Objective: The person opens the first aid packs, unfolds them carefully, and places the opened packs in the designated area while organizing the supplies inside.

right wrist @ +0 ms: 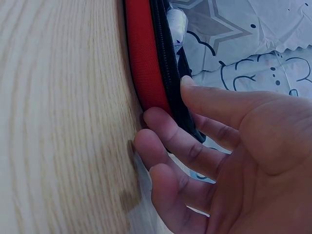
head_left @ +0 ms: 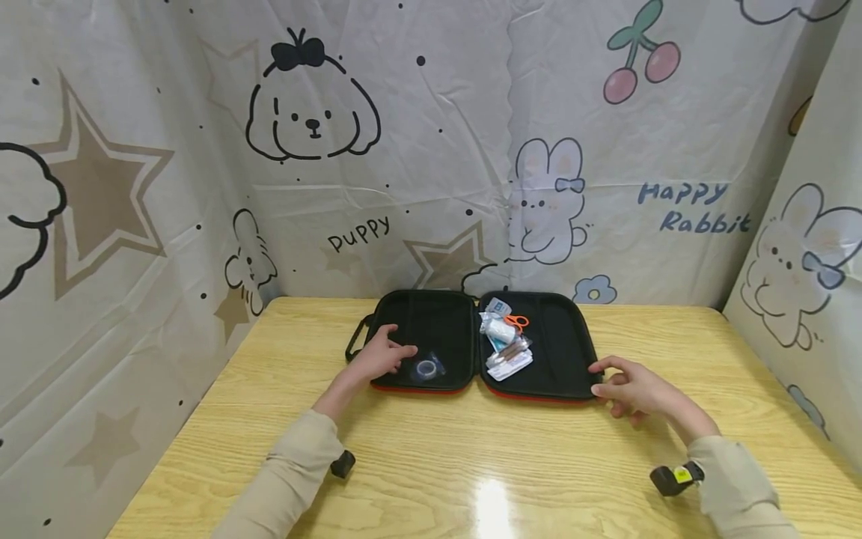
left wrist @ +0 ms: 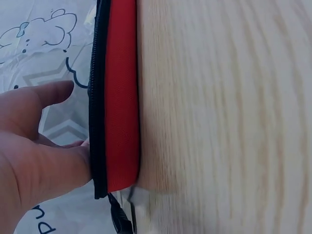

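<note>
A zippered case (head_left: 569, 337) lies spread open on the table, black inside and red outside. My left hand (head_left: 381, 355) reaches over its left half, fingers partly extended; a clear-wrapped roll of tape (head_left: 426, 368) lies just beyond the thumb. In the left wrist view this hand (left wrist: 44, 151) is behind the black zippered rim, some fingertips hidden. My right hand (head_left: 636, 391) holds the case's near right corner. In the right wrist view its thumb is at the rim and a finger lies against the red side (right wrist: 144, 53).
In the case's right half lie orange-handled scissors (head_left: 517, 322), a white wrapped roll (head_left: 500, 331) and several small packets (head_left: 509, 365). A black carrying handle (head_left: 352, 344) sticks out at the left. The wooden table (head_left: 431, 457) backs onto a printed curtain (head_left: 431, 150).
</note>
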### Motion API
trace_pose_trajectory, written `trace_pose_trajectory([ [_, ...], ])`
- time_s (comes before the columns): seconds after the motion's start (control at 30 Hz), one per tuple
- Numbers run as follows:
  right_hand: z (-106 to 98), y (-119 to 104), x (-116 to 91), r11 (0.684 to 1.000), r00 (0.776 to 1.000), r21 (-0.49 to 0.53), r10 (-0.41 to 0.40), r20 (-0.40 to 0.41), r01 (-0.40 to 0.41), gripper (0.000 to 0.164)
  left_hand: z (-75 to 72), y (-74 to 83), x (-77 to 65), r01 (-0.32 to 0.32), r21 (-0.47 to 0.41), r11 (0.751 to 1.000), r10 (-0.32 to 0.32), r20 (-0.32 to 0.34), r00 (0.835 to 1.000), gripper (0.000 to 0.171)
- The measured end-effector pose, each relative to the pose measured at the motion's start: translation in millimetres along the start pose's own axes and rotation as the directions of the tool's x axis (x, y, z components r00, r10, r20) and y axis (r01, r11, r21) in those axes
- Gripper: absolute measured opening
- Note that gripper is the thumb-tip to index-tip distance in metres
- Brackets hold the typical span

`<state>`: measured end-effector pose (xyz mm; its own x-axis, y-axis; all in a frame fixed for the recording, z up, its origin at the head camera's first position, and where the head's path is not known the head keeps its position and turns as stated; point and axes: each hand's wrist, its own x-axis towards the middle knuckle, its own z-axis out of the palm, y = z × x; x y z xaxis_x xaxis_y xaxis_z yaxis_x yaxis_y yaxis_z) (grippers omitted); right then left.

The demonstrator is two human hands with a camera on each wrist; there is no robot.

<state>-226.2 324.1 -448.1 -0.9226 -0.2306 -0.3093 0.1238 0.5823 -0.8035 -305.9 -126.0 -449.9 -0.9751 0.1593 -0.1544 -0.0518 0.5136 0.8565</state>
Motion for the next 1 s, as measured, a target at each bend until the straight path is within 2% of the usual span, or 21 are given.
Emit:
trace_pose_trajectory([
  [0.23,-0.2,0.2,0.3,1.0,1.0,0.002,-0.002,0.001,0.002,0.054,2.9,3.2,2.2,0.067,-0.201,0.977,-0.054,0.067,0.996,0.083],
  [0.43,0.5,0.3,1.0,1.0,1.0,0.004,-0.008,0.013,0.008,0.054,13.6,3.5,9.1,0.142,-0.41,0.901,-0.081,0.163,0.983,0.086],
  [0.47,0.6,0.1,1.0,1.0,1.0,0.008,-0.008,0.014,0.008,0.054,14.4,3.6,9.3,0.143,-0.411,0.9,-0.08,0.166,0.983,0.086],
  [0.5,0.7,-0.1,1.1,1.0,1.0,0.009,-0.007,0.015,0.007,0.054,14.9,3.8,9.2,0.136,-0.403,0.905,-0.076,0.163,0.984,0.086],
  [0.57,0.9,-0.4,1.4,1.0,1.0,0.013,-0.014,0.02,0.014,0.055,13.6,5.1,7.3,0.1,-0.331,0.938,-0.063,0.12,0.991,0.085],
  [0.63,1.0,-1.0,1.7,1.0,1.0,0.019,-0.013,0.021,0.013,0.055,10.7,7.7,4.4,0.058,-0.2,0.978,-0.051,0.039,0.998,0.083],
  [0.7,0.7,-1.2,2.0,1.0,1.0,0.022,-0.013,0.022,0.012,0.055,7.8,11.1,2.0,0.019,-0.078,0.997,-0.022,-0.034,0.999,0.08],
  [0.8,-0.2,-1.2,1.7,1.0,1.0,0.023,-0.011,0.02,0.011,0.053,4.3,17.5,-0.3,-0.04,0.036,0.999,0.043,-0.098,0.994,0.075],
  [1.0,-0.9,0.6,0.8,1.0,1.0,0.018,-0.007,0.013,0.007,0.054,4.9,27.2,0.7,-0.16,0.109,0.981,0.171,-0.109,0.979,0.063],
])
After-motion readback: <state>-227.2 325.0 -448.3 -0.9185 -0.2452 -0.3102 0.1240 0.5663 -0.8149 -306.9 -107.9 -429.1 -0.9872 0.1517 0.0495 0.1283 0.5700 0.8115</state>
